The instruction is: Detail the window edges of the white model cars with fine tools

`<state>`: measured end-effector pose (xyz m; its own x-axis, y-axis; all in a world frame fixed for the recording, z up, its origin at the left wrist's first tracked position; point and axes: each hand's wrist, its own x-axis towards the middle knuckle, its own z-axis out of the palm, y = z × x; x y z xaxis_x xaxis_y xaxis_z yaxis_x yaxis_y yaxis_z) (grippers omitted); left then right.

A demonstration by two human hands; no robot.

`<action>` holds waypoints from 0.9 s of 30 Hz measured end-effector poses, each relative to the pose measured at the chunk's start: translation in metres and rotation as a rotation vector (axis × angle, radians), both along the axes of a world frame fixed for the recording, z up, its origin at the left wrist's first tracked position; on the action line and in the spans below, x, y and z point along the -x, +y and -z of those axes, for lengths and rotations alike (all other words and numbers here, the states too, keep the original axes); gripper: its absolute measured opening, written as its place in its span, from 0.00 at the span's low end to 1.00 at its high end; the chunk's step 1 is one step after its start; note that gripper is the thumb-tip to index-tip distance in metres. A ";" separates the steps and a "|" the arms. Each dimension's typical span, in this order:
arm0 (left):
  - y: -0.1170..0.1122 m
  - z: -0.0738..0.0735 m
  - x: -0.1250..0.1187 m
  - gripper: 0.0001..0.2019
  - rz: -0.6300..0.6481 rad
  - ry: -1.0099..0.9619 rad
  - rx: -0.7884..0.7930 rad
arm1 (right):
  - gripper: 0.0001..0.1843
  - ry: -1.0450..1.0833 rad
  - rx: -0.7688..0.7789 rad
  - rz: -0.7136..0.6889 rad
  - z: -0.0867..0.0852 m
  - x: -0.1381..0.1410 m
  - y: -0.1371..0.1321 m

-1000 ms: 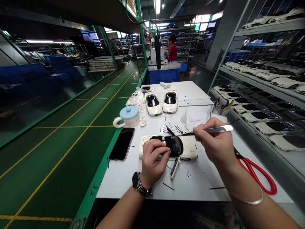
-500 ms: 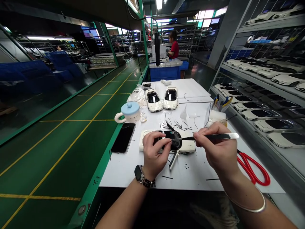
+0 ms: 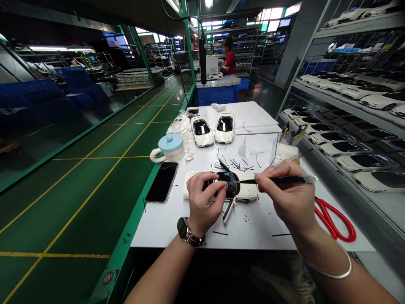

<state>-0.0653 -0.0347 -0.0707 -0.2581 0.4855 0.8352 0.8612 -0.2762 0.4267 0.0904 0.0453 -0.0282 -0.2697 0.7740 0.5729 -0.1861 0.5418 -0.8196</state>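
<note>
A white model car (image 3: 249,192) with a dark glass roof lies sideways on the white table (image 3: 177,219) in front of me. My left hand (image 3: 204,202) rests on its near side, fingers curled and pinching at the roof edge. My right hand (image 3: 287,196) is closed on metal tweezers (image 3: 284,180), held level, their tips reaching left to the car's roof beside my left fingertips. The car's open door (image 3: 228,210) hangs down toward me.
A black phone (image 3: 162,181) and a blue-lidded mug (image 3: 171,148) lie at the left. Two white model cars (image 3: 213,128) stand farther back. Red scissors (image 3: 335,219) lie at the right. Thin black strips (image 3: 237,164) litter the table. Shelves with several car bodies (image 3: 348,147) run along the right. A person in red (image 3: 229,59) works at a far bench.
The tweezers' tips have come down and left onto the car's roof. My left fingers have shifted slightly on the roof edge. The view has tilted a little lower.
</note>
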 end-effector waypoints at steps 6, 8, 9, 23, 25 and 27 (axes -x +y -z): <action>0.001 -0.001 0.000 0.05 0.012 -0.020 0.018 | 0.11 -0.027 -0.049 0.020 0.000 -0.001 0.000; 0.001 -0.002 -0.001 0.05 0.013 -0.030 0.030 | 0.11 -0.025 -0.058 0.019 0.001 -0.001 0.000; 0.001 -0.003 -0.001 0.05 0.014 -0.034 0.036 | 0.10 -0.026 -0.066 0.020 0.001 -0.001 0.000; 0.001 -0.005 -0.002 0.03 0.014 -0.117 0.081 | 0.09 0.049 -0.094 -0.104 0.008 -0.006 0.009; 0.002 -0.004 -0.002 0.03 0.019 -0.129 0.084 | 0.08 0.035 -0.088 -0.135 0.011 -0.006 0.012; 0.002 -0.004 -0.001 0.03 0.021 -0.136 0.087 | 0.07 0.027 -0.068 -0.145 0.014 -0.005 0.014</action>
